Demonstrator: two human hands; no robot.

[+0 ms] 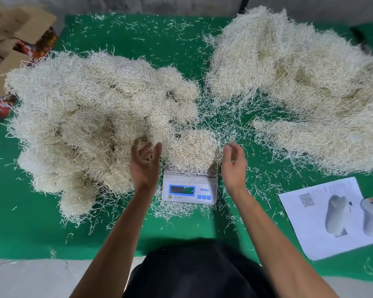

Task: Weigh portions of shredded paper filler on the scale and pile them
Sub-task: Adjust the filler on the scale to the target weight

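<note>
Both hands, left [144, 163] and right [234, 164], flank the portion [191, 148] on the scale [189, 189], each grip seemingly loose, empty.

Green mat [138, 39] over pale floor [30, 276], grey wall [181, 5] behind.

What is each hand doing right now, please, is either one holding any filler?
Left hand: open, fingers loosely spread, holding nothing, beside the portion on the scale.
Right hand: open, holding nothing.
</note>
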